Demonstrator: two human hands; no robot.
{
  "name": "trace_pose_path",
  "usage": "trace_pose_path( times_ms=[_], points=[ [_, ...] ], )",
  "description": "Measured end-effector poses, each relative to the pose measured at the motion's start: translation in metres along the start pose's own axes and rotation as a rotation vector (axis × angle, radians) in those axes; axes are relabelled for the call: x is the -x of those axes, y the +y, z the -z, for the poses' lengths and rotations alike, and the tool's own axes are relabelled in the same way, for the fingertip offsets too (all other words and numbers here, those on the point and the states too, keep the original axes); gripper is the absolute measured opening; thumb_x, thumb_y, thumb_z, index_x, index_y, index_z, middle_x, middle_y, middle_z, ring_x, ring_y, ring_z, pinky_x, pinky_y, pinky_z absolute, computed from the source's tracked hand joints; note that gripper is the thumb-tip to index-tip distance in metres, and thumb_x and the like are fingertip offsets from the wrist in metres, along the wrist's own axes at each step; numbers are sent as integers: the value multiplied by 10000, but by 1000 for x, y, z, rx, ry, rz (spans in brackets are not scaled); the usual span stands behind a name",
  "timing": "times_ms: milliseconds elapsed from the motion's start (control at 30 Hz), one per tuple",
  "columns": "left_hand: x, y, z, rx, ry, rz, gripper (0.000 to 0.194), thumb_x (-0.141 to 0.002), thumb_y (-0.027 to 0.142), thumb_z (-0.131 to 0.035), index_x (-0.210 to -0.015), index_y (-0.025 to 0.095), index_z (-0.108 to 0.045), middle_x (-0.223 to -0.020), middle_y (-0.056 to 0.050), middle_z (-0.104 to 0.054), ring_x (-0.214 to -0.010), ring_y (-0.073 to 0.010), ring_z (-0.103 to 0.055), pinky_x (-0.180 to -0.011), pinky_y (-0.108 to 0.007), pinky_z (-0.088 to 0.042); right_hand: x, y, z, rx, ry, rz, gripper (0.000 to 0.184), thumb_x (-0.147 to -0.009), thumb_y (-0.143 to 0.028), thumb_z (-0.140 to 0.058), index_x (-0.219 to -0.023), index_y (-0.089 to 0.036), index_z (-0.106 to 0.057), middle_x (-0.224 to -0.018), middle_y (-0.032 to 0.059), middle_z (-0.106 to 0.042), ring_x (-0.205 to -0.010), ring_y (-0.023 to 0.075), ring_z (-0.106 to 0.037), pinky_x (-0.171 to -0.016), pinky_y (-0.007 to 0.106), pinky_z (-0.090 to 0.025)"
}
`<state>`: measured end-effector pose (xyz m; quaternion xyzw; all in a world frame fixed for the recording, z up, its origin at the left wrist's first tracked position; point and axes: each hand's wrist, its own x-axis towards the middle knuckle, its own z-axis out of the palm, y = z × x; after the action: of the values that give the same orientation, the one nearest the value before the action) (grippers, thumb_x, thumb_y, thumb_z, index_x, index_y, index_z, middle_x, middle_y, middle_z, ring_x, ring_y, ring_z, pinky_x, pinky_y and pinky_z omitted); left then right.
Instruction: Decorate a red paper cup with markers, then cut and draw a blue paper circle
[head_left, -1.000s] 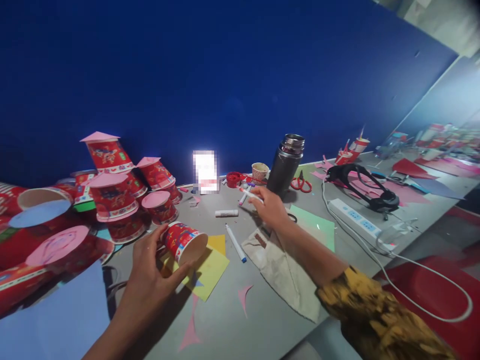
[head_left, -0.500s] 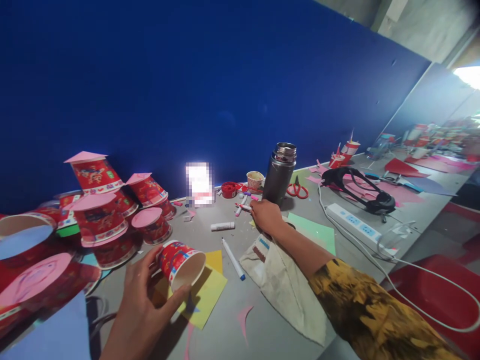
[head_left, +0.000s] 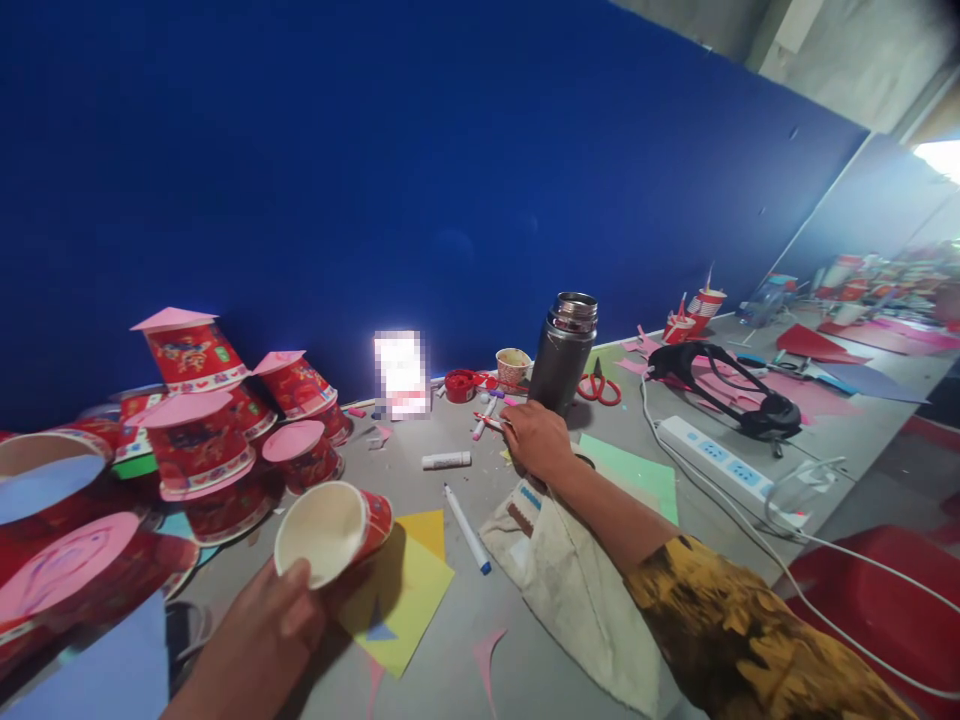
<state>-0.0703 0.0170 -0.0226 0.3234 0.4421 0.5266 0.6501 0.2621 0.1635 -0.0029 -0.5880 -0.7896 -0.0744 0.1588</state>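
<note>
My left hand (head_left: 262, 625) grips a red printed paper cup (head_left: 379, 522), with the thumb at its pale rim. The cup is tipped on its side, its open mouth facing left and toward me; some fingers are hidden behind it. Farther off to the right, my right hand (head_left: 538, 440) rests low by the dark flask (head_left: 562, 352), fingers closed on a thin white-and-red marker (head_left: 491, 424). Small markers (head_left: 480, 425) lie just beside those fingertips. Under the right wrist is a cream cloth pouch (head_left: 574, 610). Yellow paper (head_left: 409, 605) lies below the cup.
Stacked red paper cups (head_left: 199, 440) with pink paper tops crowd the left. A white marker (head_left: 446, 460) and a blue-tipped marker (head_left: 466, 530) lie mid-table. Red-handled scissors (head_left: 598, 388), a power strip (head_left: 720, 465) with cables and a black head strap (head_left: 724, 385) are on the right.
The paper cup has turned in my left hand, its mouth swinging from facing right to facing left. My right hand has stayed nearly in place by the flask.
</note>
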Motion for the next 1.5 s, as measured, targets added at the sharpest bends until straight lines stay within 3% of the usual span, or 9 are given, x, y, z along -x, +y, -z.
trace_pose_path(
  times_ms=[100,233,400,567,800,1000,1267,1500],
  points=[
    [7,14,-18,191,83,43,582,-891,410,-749,-1434,236,-632,-1162,-151,-825,-1002,-390,-802,-848,-552,-696,2,0,-1,-37,37,39,172,-1034,-254,-612,-1132,-207,-745,-1158,113,-779,-1130,268,-647,-927,336,-487],
    [11,30,-37,357,120,44,402,-1046,397,-526,-1360,190,-668,-1087,-175,-828,-821,-320,-823,-647,-437,-698,4,-1,-6,-68,72,80,215,-1072,-266,-549,-1054,-196,-751,-1105,118,-777,-1104,268,-646,-939,328,-451],
    [13,27,-35,432,95,97,476,-1112,456,-348,-1187,164,-715,-1010,-181,-826,-782,-315,-821,-575,-418,-681,5,0,-15,-83,113,70,293,-1105,-264,-453,-1088,-186,-735,-979,106,-798,-920,240,-699,-763,301,-415],
    [12,21,-30,456,-34,120,489,-1097,495,-400,-1204,135,-712,-1011,-198,-822,-840,-337,-827,-620,-419,-693,8,4,-22,-87,147,69,368,-1118,-362,-406,-1078,-196,-733,-807,78,-779,-737,218,-687,-639,296,-335],
    [10,18,-23,481,-141,177,521,-1075,533,-454,-1259,99,-676,-1093,-226,-813,-871,-349,-829,-675,-430,-704,9,5,-20,-140,227,135,574,-1136,-463,-290,-866,-203,-724,-743,80,-734,-716,213,-671,-657,304,-347],
    [9,13,-21,483,-206,192,512,-1077,539,-450,-1283,120,-662,-1087,-203,-821,-890,-331,-830,-679,-413,-704,10,6,-19,-204,274,197,509,-1113,-454,-375,-888,-202,-756,-805,83,-766,-793,217,-686,-721,296,-399],
    [7,8,-16,461,-294,200,510,-1070,528,-497,-1246,92,-696,-1080,-226,-822,-857,-335,-835,-680,-389,-701,11,7,-18,-268,261,256,453,-1090,-422,-438,-846,-209,-754,-776,71,-753,-758,213,-669,-726,297,-421],
    [9,9,-19,403,-344,196,549,-1055,584,-501,-1173,103,-737,-1016,-198,-834,-803,-315,-832,-620,-342,-673,11,5,-17,-317,259,306,405,-1075,-399,-453,-930,-212,-782,-894,96,-792,-842,232,-700,-815,307,-486]
  ],
)
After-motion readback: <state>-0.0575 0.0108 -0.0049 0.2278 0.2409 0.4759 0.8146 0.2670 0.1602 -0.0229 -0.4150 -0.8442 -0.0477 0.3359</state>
